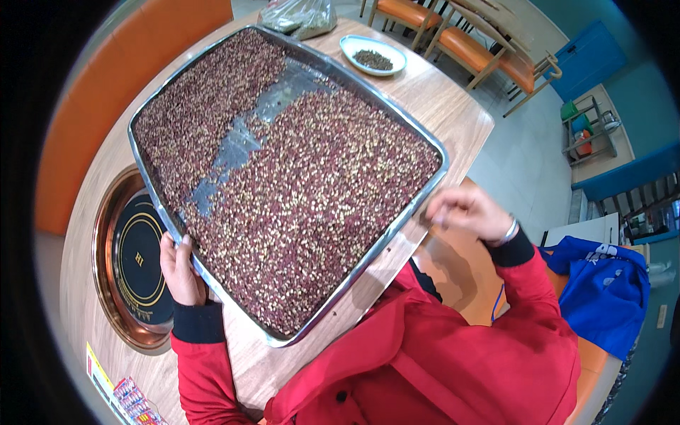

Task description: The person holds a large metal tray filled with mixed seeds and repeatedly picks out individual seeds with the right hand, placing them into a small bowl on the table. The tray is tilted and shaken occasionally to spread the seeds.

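Observation:
A large rectangular metal tray lies before me, spread with red and cream husks that look like Sichuan peppercorns. A bare diagonal strip of its shiny bottom divides them into two areas. My left hand grips the tray's left rim, thumb over the edge. Just off the right corner, my right hand hovers with bent fingers, somewhat blurred. Whether anything sits between those fingertips cannot be made out. Beyond the tray stands a shallow white dish with a small heap of dark bits.
Behind the tray sits a clear plastic bag of greenish contents. A round copper-rimmed cooktop is set into the wooden table at left. Printed cards lie lower left. An orange bench and blue cloth are at right.

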`<state>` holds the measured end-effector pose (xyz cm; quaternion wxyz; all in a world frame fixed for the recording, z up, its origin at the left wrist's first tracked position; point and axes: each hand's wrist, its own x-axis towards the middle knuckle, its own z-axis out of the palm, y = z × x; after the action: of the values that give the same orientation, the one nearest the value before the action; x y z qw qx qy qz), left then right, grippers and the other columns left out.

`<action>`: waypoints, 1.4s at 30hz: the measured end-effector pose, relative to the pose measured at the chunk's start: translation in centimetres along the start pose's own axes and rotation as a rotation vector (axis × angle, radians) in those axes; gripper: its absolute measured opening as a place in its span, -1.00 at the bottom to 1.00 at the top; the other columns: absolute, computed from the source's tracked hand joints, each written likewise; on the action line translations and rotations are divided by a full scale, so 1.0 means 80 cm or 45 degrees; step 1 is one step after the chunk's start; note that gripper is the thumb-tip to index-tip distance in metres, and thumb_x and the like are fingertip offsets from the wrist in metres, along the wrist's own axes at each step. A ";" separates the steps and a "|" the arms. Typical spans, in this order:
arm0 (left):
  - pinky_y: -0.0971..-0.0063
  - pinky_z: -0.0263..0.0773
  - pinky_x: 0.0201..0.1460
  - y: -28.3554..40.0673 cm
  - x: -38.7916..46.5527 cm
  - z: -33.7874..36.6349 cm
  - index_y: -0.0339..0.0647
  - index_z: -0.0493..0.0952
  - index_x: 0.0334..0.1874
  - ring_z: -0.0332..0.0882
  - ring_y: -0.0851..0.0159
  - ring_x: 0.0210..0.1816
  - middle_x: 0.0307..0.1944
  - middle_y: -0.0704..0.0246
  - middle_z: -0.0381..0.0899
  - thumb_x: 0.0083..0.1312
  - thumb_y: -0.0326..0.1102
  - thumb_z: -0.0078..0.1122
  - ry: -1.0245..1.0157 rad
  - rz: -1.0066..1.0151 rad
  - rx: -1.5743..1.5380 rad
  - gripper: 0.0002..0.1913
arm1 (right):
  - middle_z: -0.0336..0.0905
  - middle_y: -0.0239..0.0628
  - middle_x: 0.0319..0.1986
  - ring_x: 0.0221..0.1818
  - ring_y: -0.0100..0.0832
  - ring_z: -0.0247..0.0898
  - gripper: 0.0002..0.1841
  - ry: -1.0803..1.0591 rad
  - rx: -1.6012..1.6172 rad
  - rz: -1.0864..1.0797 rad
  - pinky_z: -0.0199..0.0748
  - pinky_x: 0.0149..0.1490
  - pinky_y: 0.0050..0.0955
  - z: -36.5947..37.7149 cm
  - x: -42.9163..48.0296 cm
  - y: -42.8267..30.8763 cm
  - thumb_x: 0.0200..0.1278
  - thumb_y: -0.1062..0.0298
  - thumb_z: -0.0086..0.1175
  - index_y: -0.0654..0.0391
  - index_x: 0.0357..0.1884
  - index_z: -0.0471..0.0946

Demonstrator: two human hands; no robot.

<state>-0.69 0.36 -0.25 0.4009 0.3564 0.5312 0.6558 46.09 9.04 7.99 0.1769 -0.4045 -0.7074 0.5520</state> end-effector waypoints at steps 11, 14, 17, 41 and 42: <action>0.80 0.06 -0.62 0.006 -0.001 0.008 -0.20 0.42 -0.09 0.17 0.70 -0.62 -0.43 0.63 0.42 0.39 -0.47 -0.01 0.049 -0.046 -0.022 -0.90 | 0.42 -0.20 -0.37 -0.33 -0.13 0.45 -0.85 0.289 -0.783 -0.553 0.43 -0.26 -0.29 0.113 0.011 0.033 0.12 0.42 0.19 0.14 -0.32 0.44; 0.78 0.09 -0.65 0.005 0.000 0.009 -0.18 0.40 -0.14 0.17 0.67 -0.67 -0.49 0.60 0.41 0.40 -0.45 0.01 0.073 -0.030 -0.013 -0.94 | 0.39 -0.17 -0.43 -0.38 -0.11 0.43 -0.84 0.268 -0.862 -0.537 0.40 -0.28 -0.26 0.119 0.011 0.024 0.13 0.45 0.18 0.16 -0.34 0.40; 0.77 0.11 -0.65 0.006 0.000 0.007 -0.18 0.38 -0.18 0.17 0.66 -0.69 -0.54 0.59 0.39 0.40 -0.44 0.03 0.047 -0.052 -0.019 -0.96 | 0.41 -0.16 -0.42 -0.38 -0.12 0.43 -0.86 0.137 -0.615 -0.442 0.41 -0.29 -0.28 0.134 0.001 0.012 0.16 0.49 0.15 0.18 -0.33 0.39; 0.75 0.10 -0.66 -0.011 0.008 0.003 -0.19 0.40 -0.21 0.20 0.62 -0.70 -0.57 0.57 0.39 0.35 -0.44 0.07 0.023 0.023 -0.094 -0.94 | 0.47 -0.17 -0.37 -0.31 -0.18 0.49 -0.89 -0.137 -0.712 -0.794 0.49 -0.21 -0.33 0.207 -0.012 -0.028 0.21 0.50 0.13 0.22 -0.23 0.48; 0.75 0.10 -0.66 -0.014 0.009 0.003 -0.19 0.40 -0.21 0.20 0.62 -0.70 -0.57 0.57 0.39 0.35 -0.44 0.07 0.028 0.034 -0.073 -0.94 | 0.52 -0.16 -0.37 -0.30 -0.17 0.51 -0.93 -0.084 -0.699 -0.770 0.49 -0.19 -0.36 0.195 -0.016 -0.036 0.25 0.51 0.12 0.23 -0.25 0.50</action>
<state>-0.64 1.20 -1.25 0.3963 0.3447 0.5119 0.6798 34.89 -2.12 5.81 0.1939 -0.1924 -0.9208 0.2783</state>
